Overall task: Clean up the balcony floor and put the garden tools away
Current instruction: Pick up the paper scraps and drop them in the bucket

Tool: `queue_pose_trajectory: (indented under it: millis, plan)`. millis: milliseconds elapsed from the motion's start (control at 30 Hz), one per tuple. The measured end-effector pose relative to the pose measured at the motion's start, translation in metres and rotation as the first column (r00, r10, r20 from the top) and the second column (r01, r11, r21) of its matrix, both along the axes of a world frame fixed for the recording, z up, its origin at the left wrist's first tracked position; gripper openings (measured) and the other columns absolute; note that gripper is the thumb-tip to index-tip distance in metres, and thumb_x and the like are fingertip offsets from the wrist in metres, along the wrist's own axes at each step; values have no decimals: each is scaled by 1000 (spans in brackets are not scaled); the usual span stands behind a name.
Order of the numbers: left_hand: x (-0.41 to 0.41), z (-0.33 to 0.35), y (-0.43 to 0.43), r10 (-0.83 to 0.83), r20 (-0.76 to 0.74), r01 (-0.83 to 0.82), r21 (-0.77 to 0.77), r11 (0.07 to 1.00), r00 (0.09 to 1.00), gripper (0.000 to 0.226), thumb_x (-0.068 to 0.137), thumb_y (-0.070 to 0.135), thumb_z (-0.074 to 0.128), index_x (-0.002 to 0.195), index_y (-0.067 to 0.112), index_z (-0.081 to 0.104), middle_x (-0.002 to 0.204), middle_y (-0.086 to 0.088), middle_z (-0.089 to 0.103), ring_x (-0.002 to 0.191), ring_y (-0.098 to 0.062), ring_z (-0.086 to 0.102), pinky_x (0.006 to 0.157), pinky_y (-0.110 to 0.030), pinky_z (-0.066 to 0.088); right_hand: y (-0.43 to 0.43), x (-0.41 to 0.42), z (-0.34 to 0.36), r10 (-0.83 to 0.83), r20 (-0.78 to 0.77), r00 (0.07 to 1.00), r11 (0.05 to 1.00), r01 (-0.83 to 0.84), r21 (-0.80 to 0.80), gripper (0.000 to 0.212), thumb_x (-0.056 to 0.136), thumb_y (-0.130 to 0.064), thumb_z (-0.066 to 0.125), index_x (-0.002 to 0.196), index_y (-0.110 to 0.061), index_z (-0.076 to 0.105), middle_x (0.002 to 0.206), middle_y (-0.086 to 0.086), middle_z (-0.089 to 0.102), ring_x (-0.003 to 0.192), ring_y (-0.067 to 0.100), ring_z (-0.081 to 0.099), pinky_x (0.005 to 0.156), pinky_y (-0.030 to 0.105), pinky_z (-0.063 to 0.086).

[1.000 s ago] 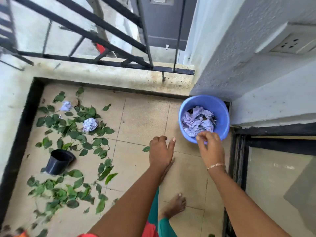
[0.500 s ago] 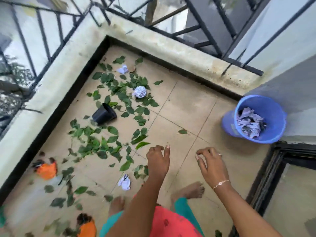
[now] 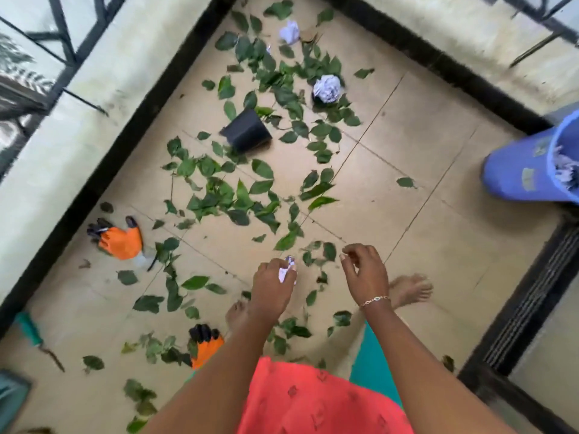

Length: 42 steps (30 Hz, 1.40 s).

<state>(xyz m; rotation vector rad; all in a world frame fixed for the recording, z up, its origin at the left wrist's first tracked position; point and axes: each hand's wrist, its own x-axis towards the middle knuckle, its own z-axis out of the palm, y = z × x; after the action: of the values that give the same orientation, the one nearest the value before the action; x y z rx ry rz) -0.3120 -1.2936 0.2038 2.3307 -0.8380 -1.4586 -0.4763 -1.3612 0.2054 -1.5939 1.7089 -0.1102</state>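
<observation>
Green leaves (image 3: 238, 195) lie scattered over the tan balcony floor (image 3: 407, 126). Among them are a large crumpled paper ball (image 3: 327, 88) and a smaller paper ball (image 3: 289, 32) farther off. A black pot (image 3: 246, 130) lies tipped on its side. One orange glove (image 3: 120, 241) is at the left and a second glove (image 3: 205, 344) near my feet. A green-handled tool (image 3: 29, 328) lies at the left edge. My left hand (image 3: 271, 286) hangs loosely curled above a paper scrap (image 3: 286, 270) on the floor. My right hand (image 3: 365, 272) is loosely curled and holds nothing.
A blue bucket (image 3: 529, 164) with crumpled paper inside stands at the right by the door track (image 3: 529, 296). A low wall (image 3: 78, 126) with black railing borders the left and far sides. My bare feet (image 3: 410, 289) stand among the leaves.
The view has swung left and down, away from the bucket and onto the littered floor. Both hands have drawn back from the bucket and now hang over the leaves near my feet.
</observation>
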Motion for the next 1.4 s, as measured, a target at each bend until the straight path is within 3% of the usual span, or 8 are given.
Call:
queue_pose_trajectory:
  millis: [133,333,500,733,867,967,1100,1400]
  plan:
    - [26,-47,33,59,-115,-46,114,992,992,19,94,14,53,109,5,60,111,-17,60,106,-30,56,78,-27,38,33,29,-42,-63,-51,997,993,67,92,13,86,-8,59,98,-4,64,95,14,61,86,28,58,72,29,40]
    - [51,-148,64,156,-109,-127,237,963,982,27,90,1,44,110,5,62,111,-16,63,94,-25,56,71,-26,39,66,43,-143,338,-148,930,916,-289,277,23,87,-10,55,110,-6,59,112,14,56,102,33,55,82,34,42]
    - [48,-223,84,214,-74,-193,227,955,974,25,89,0,46,106,2,65,111,-22,64,106,-37,57,88,-36,44,72,53,-220,844,-245,478,535,-784,316,53,87,-5,50,138,-12,38,145,16,30,124,37,39,94,42,39]
    - [35,-298,160,309,133,-334,265,905,942,30,77,20,43,91,38,62,91,0,70,87,-24,65,89,-44,48,76,54,-306,949,-313,-36,43,-970,240,50,97,-11,38,142,-31,27,155,19,1,138,44,9,94,56,35]
    - [10,-319,216,-55,414,-90,324,942,908,38,88,35,38,120,26,57,125,1,56,116,-22,47,103,-32,26,72,61,-318,951,-306,-50,0,-987,159,53,76,-5,69,125,-16,53,132,27,42,113,48,45,69,51,48]
    - [-23,-302,207,115,411,-278,363,889,904,51,97,17,46,145,16,30,127,-8,57,114,-27,54,90,-28,38,73,63,-319,967,-242,77,118,-980,158,52,78,-5,65,127,-12,49,127,25,42,113,45,41,70,49,44]
    - [-34,-304,216,150,413,-325,395,859,898,38,96,14,47,133,17,38,110,-12,66,98,-31,61,76,-37,47,75,56,-309,933,-247,261,276,-961,30,63,67,-1,69,126,-9,51,116,26,48,100,45,47,68,48,43]
    - [-21,-305,215,-16,357,-119,351,929,934,17,96,15,47,111,14,56,97,-12,68,89,-32,63,59,-33,37,87,53,-295,891,-358,280,287,-957,-35,68,50,-3,80,115,-8,60,96,21,59,71,40,60,92,60,33]
